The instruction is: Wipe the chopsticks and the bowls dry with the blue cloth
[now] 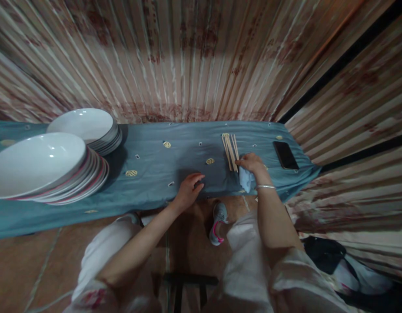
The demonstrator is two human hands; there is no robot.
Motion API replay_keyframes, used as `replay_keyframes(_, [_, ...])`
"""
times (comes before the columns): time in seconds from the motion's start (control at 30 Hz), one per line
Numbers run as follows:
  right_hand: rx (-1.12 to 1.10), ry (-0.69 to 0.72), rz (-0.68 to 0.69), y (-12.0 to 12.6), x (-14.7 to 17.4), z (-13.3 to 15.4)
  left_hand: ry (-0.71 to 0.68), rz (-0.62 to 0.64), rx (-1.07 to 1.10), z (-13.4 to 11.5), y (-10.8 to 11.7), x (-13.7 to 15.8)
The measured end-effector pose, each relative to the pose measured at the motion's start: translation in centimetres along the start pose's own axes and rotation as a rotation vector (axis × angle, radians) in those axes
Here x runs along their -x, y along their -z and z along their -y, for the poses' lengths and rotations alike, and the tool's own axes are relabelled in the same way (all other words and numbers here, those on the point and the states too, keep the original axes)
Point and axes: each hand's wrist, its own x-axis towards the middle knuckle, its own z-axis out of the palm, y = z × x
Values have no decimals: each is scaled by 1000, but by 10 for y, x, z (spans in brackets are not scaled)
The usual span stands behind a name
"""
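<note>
My right hand (252, 163) is closed on a crumpled light blue cloth (245, 179), which hangs below the fingers near the table's front edge. Its fingertips are close by the lower ends of several wooden chopsticks (230, 152), lying loosely side by side on the blue cloth-covered table (155, 161). Whether the fingertips touch a chopstick, I cannot tell. Farther left, my left hand (189, 190) is over the front edge, its fingers curved and apart with nothing in them.
Stacks of white plates (83, 124) and larger white bowls (38, 163) stand at the left. A black phone (286, 155) lies at the right end. Pleated curtains (187, 61) hang behind the table, and dark poles (337, 65) cross the right side. A dark stool (190, 279) is below.
</note>
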Motion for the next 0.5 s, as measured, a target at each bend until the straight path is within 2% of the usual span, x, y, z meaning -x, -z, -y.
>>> replay_keyframes(0.13, [-11,9,0,-1,-2,0,-96,45,-117,-3,-10,-5])
replay_keyframes(0.27, [-5,18,-5,-2,-4,-1,-126,91,-182,-4,-19,-10])
replay_keyframes(0.5, [39,38,-53,1,4,-1,-137,59,-166,-2,-18,-4])
